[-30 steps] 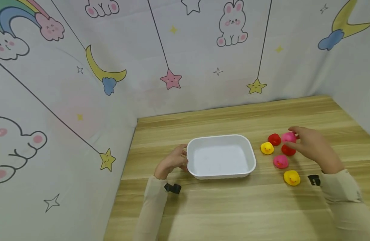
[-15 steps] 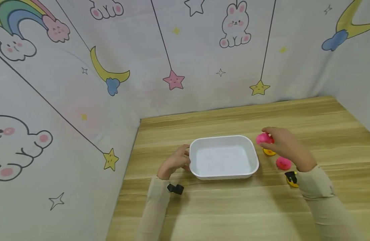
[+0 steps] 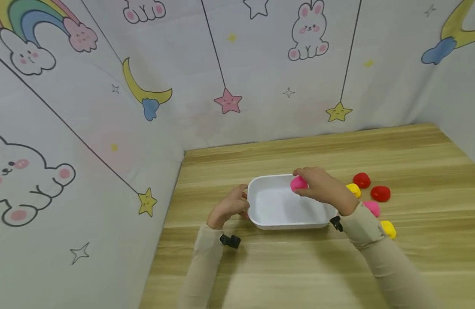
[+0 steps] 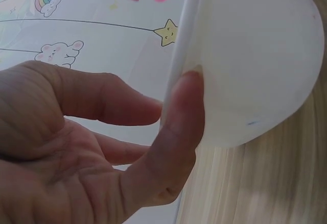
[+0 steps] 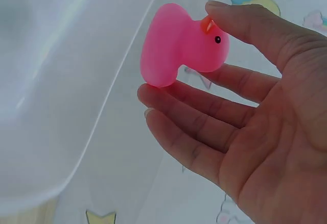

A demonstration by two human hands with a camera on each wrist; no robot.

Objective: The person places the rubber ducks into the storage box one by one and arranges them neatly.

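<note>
My right hand (image 3: 323,185) is over the right half of a white rectangular tub (image 3: 276,224), pinching a pink rubber duck (image 3: 298,183) between thumb and fingers. In the right wrist view the duck (image 5: 166,45) has an orange beak and a black eye, and it hangs clear of the tub wall (image 5: 46,106). At the tub's left end my left hand (image 3: 229,207) holds the rim. The left wrist view shows the thumb and a bent finger (image 4: 176,122) of that hand against the rim, with the tub's outer wall (image 4: 255,55) beyond.
Right of the tub lie several rubber ducks: two red ducks (image 3: 362,180), a partly covered yellow duck (image 3: 354,190), a pink duck (image 3: 372,208) and another yellow duck (image 3: 388,229). The wooden table (image 3: 284,266) meets a cartoon-printed white cloth (image 3: 199,116) behind and at the sides.
My right hand has lifted the pink duck from among the others and carried it left, over the tub. The left hand has stayed at the tub's left end.
</note>
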